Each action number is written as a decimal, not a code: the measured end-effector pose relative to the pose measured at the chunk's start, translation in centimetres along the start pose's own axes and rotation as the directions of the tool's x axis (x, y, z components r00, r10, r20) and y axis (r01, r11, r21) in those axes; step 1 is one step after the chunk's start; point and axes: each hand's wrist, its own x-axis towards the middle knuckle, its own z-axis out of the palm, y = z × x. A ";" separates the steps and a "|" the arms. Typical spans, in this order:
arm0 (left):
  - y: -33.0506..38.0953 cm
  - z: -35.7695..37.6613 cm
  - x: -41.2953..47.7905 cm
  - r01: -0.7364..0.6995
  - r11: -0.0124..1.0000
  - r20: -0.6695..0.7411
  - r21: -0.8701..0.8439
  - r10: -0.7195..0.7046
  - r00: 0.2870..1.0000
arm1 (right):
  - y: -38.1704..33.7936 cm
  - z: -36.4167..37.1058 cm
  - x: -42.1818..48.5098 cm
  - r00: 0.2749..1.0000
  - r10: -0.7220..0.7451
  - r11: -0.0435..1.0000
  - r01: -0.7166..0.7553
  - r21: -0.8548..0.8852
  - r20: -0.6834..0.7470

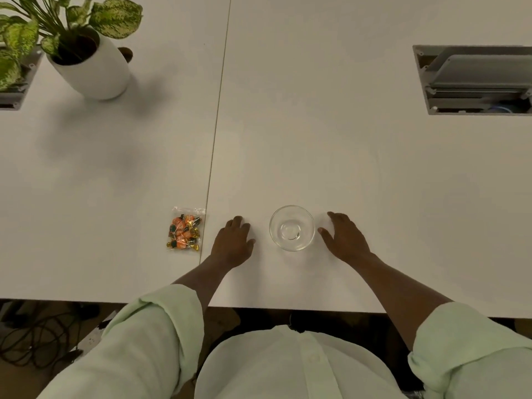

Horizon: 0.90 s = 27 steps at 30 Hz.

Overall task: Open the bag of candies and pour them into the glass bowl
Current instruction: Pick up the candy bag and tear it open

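A small clear bag of candies (185,230), with orange and gold wrappers inside, lies flat on the white table, left of the table seam. An empty glass bowl (291,228) stands upright near the front edge. My left hand (233,244) rests palm down on the table between the bag and the bowl, touching neither. My right hand (344,239) lies flat just right of the bowl, its thumb close to the rim. Both hands hold nothing and their fingers are spread.
A potted plant in a white pot (92,67) stands at the far left. A cable hatch (475,79) is sunk into the table at the far right, another at the left edge (11,90). The table's front edge (259,308) runs just before my body.
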 end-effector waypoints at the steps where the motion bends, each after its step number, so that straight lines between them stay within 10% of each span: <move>1: -0.5 -0.5 0.2 0.011 1.000 -0.011 -0.007 -0.011 1.000 | -0.5 -0.2 0.4 0.999 0.023 0.998 -0.022 0.053 -0.027; 13: -9.5 -3.1 -0.1 0.434 0.888 -0.231 -0.155 -0.460 0.858 | -9.9 -1.6 3.8 0.973 -0.119 0.960 0.164 0.228 -0.198; 27: -12.9 -2.7 0.8 0.589 0.651 -0.045 -0.479 -0.688 0.724 | -19.7 5.2 2.5 0.978 -0.187 0.931 0.146 0.336 0.093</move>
